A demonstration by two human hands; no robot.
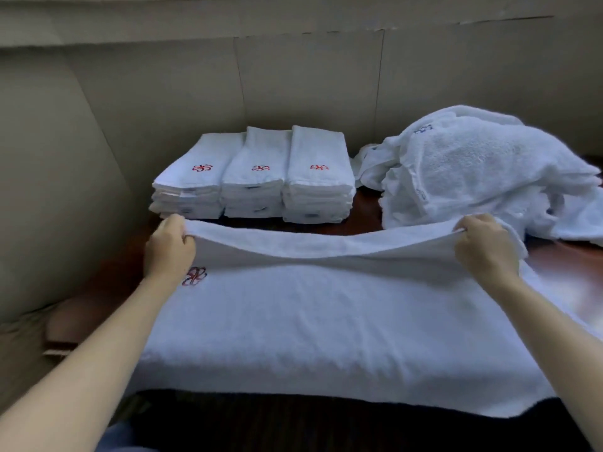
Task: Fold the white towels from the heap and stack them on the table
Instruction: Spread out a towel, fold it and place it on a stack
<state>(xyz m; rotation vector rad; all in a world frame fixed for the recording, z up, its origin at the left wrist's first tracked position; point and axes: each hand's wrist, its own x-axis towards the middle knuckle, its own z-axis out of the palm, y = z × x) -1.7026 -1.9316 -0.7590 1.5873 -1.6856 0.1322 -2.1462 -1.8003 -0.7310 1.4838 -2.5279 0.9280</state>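
Note:
A white towel (326,321) with a red and blue emblem lies spread across the near part of the dark wooden table (574,269). Its far edge is lifted off the table. My left hand (171,246) grips the far left corner and my right hand (486,249) grips the far right corner. Behind it stand three stacks of folded white towels (254,181), each with a red emblem on top. The heap of unfolded white towels (483,171) lies at the back right.
A beige wall (293,76) closes off the back of the table and a beige padded surface (49,174) stands at the left. The spread towel hangs over the table's near edge.

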